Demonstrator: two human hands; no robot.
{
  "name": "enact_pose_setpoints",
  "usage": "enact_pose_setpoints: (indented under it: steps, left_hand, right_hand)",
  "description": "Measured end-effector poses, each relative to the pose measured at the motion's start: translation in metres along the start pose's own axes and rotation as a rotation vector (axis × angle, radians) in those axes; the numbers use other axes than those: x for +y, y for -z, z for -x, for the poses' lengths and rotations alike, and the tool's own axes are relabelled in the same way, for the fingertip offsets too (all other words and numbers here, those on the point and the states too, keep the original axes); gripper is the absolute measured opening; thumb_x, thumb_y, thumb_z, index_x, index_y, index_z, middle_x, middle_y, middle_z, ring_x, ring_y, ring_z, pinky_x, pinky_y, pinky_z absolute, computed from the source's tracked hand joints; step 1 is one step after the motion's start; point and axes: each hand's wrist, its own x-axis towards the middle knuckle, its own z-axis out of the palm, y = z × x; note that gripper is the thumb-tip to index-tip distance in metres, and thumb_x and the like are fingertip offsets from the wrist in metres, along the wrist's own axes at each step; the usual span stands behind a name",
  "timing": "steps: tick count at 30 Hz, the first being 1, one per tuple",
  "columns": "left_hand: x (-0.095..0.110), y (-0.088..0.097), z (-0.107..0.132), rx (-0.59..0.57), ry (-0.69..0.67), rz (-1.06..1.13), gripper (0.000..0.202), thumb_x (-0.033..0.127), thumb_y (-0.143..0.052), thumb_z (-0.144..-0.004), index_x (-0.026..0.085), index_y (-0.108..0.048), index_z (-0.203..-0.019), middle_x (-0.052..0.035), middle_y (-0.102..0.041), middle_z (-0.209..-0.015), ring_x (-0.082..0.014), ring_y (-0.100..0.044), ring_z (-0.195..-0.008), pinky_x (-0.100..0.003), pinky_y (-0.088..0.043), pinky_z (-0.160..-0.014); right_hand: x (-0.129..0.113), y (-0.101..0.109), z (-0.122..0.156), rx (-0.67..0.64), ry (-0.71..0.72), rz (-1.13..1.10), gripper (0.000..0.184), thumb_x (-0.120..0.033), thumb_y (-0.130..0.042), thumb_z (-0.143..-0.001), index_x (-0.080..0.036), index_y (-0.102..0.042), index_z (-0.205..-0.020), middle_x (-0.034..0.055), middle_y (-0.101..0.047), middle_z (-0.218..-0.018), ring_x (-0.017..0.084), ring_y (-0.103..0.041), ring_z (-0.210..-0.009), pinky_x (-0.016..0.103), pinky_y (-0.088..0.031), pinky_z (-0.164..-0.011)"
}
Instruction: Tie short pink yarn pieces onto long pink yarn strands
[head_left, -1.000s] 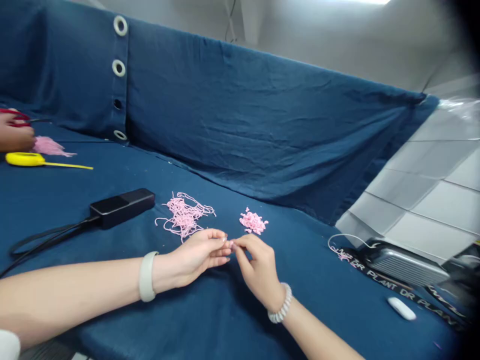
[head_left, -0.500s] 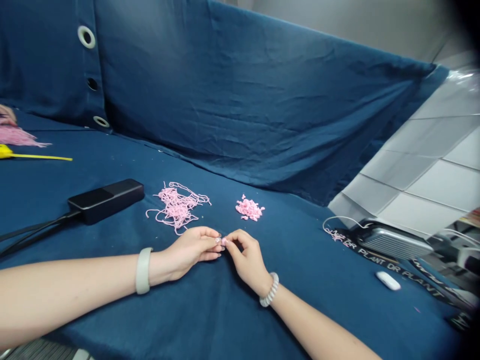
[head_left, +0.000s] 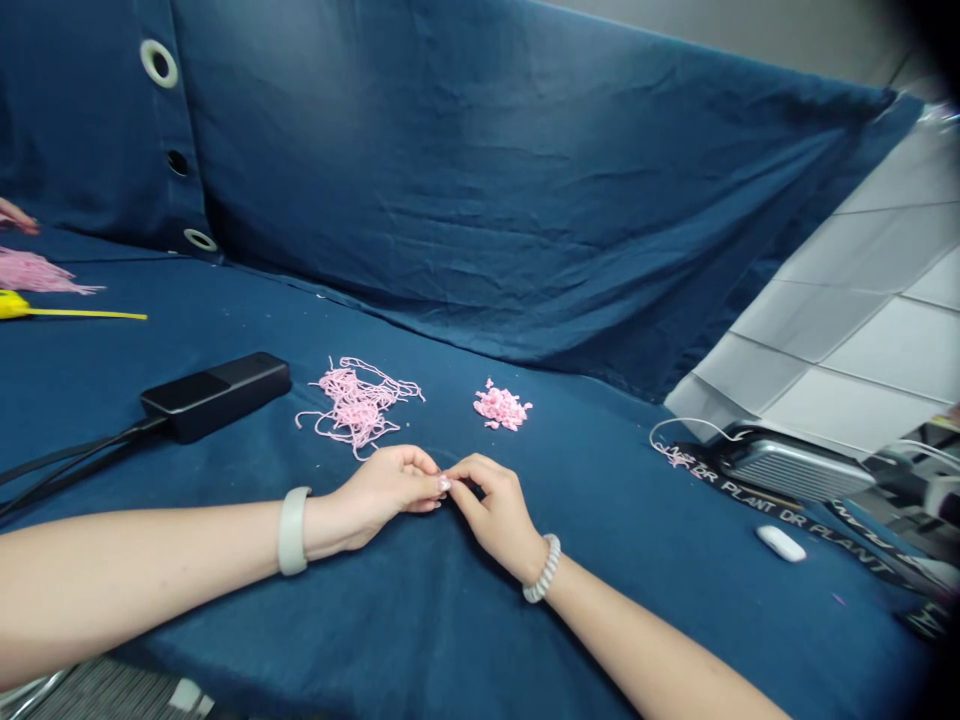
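Beyond the left hand (head_left: 381, 497), tangled, stringy pink yarn (head_left: 358, 414) on blue cloth (head_left: 465, 620).

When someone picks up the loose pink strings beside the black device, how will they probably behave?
The pink strings will probably hang limp, since they lie in loose curves. Pulling one may drag others along, because they cross and look tangled. The pile is likely light: the strands are thin, and blue cloth shows between some of them.
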Motion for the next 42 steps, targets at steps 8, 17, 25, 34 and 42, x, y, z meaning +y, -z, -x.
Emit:
enact_pose_setpoints:
  steps: [8, 17, 25, 34, 42]
  left_hand:
    - [-0.001, -0.001, -0.001, -0.004, -0.028, -0.036, 0.040, 0.027, -0.080, -0.060, 0.016, -0.043, -0.070, 0.0077, -0.053, -0.054, -0.0051, -0.054, -0.054, -0.020, -0.048, -0.061]
    - [0.003, 0.002, -0.001, -0.078, 0.007, 0.148, 0.022, 0.034, -0.064, -0.078, 0.015, -0.055, -0.077, -0.0024, -0.064, -0.077, -0.0104, -0.060, -0.072, -0.026, -0.049, -0.074]
    - [0.007, -0.002, 0.004, -0.083, 0.039, 0.055, 0.021, 0.032, -0.069, -0.072, 0.012, -0.064, -0.075, -0.0050, -0.065, -0.074, -0.0129, -0.061, -0.070, -0.028, -0.049, -0.072]
    - [0.006, -0.001, 0.004, -0.071, 0.034, -0.060, 0.023, 0.034, -0.068, -0.072, 0.011, -0.063, -0.075, -0.0047, -0.064, -0.072, -0.0125, -0.061, -0.068, -0.028, -0.050, -0.070]
    - [0.009, -0.005, 0.007, -0.023, 0.018, -0.080, 0.019, 0.031, -0.066, -0.071, 0.013, -0.060, -0.071, -0.0035, -0.062, -0.072, -0.0125, -0.060, -0.067, -0.028, -0.053, -0.066]
  right_hand:
    - [0.004, -0.001, 0.001, -0.045, 0.063, -0.046, 0.025, -0.011, -0.054, -0.084, -0.020, -0.067, -0.103, 0.0041, -0.066, -0.089, 0.013, -0.060, -0.080, 0.026, -0.047, -0.075]
    - [0.002, 0.000, -0.002, 0.121, -0.015, -0.153, 0.014, -0.014, -0.059, -0.082, -0.019, -0.071, -0.084, 0.0038, -0.068, -0.079, 0.014, -0.061, -0.074, 0.027, -0.049, -0.071]
    - [0.006, 0.001, -0.003, 0.135, -0.068, -0.182, 0.014, -0.016, -0.060, -0.081, -0.021, -0.073, -0.083, 0.0039, -0.069, -0.079, 0.015, -0.062, -0.074, 0.028, -0.049, -0.069]
    - [0.005, 0.000, -0.003, 0.080, -0.045, -0.171, 0.018, -0.016, -0.056, -0.083, -0.020, -0.073, -0.087, 0.0044, -0.067, -0.079, 0.014, -0.062, -0.074, 0.027, -0.049, -0.070]
    - [0.003, 0.001, -0.003, 0.102, -0.078, -0.103, 0.018, -0.017, -0.054, -0.084, -0.019, -0.072, -0.081, 0.0038, -0.066, -0.075, 0.014, -0.060, -0.071, 0.026, -0.047, -0.067]
